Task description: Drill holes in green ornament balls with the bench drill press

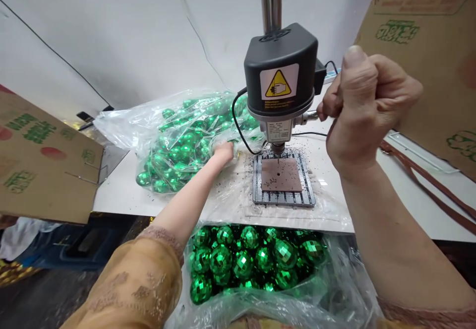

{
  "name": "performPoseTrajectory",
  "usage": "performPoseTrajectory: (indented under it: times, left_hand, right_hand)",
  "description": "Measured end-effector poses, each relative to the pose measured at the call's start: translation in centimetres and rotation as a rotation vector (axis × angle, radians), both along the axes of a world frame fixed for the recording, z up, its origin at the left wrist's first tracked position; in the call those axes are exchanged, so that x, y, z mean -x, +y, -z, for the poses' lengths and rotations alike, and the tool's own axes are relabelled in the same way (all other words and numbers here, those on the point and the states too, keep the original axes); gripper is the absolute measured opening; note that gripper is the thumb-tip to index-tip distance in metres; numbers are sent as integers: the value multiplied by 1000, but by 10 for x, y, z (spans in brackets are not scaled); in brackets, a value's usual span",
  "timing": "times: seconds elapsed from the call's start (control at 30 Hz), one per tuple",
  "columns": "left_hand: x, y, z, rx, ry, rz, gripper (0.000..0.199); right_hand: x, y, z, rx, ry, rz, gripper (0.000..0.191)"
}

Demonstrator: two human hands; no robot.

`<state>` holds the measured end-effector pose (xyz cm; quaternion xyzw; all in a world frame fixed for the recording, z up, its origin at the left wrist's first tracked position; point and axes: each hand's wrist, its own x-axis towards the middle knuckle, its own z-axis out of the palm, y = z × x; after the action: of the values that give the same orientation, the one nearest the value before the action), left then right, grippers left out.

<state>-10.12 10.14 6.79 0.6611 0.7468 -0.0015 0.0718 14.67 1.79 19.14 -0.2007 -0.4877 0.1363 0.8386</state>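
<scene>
Left hand [224,151] reaches to the clear bag [124,125] of green balls [180,153] left of centre, fingers hidden, so whether they pinch one I cannot tell; the right hand [366,105] is curled around the handle [310,116] of the drill [280,78]. This looks like fetching a ball before drilling, with just a brown pad [286,177] under the bit [278,160] near centre. Next seems to call for steadying one there, fingertips clear.
</scene>
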Motion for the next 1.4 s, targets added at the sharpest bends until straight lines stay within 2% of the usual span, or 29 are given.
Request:
performPoseTrajectory:
  times: [0.07, 0.17, 0.3, 0.43, 0.53, 0.63, 0.73, 0.83, 0.9, 1.03, 1.13, 1.23, 1.4]
  left_hand:
    - [8, -1, 5, -24, -35, 35, 34]
    - [22, -6, 13, -71, -97, 73, 42]
    - [30, -12, 13, -155, -174, 118, 43]
    - [10, -26, 8, -300, -263, 228, 43]
    - [-10, -49, 11, -338, -507, 284, 45]
    - [-18, -74, 18, -284, -827, 253, 48]
    - [-16, -94, 22, -136, -1083, 182, 46]
    - [-16, -105, 21, 7, -1223, 164, 49]
    - [-23, -107, 21, 7, -1282, 186, 53]
    - [-44, -101, 25, -82, -1299, 268, 54]
    - [-56, -94, 30, -54, -1226, 329, 57]
    - [-62, -90, 31, -24, -1138, 355, 61]
    - [-69, -89, 28, -71, -1020, 364, 59]
  right_hand:
    - [1, 2, 0, -32, 20, 1, 53]
    - [2, 5, 0, -64, 40, 5, 53]
    - [1, 8, 3, -61, 40, 5, 52]
    - [0, 7, 4, -62, 18, -17, 50]
    - [-1, 6, 3, -87, 20, -22, 50]
    - [0, 6, 2, -77, 11, -6, 53]
    - [1, 5, 2, -34, -4, 19, 55]
    - [1, 5, 3, -5, -8, 27, 55]
    - [1, 6, 4, 24, -17, 41, 54]
    - [0, 7, 5, 65, -24, 61, 54]
    - [-1, 7, 6, 52, -28, 31, 54]
    - [-1, 6, 6, 83, -62, 32, 53]
    - [1, 1, 3, 99, -73, 61, 57]
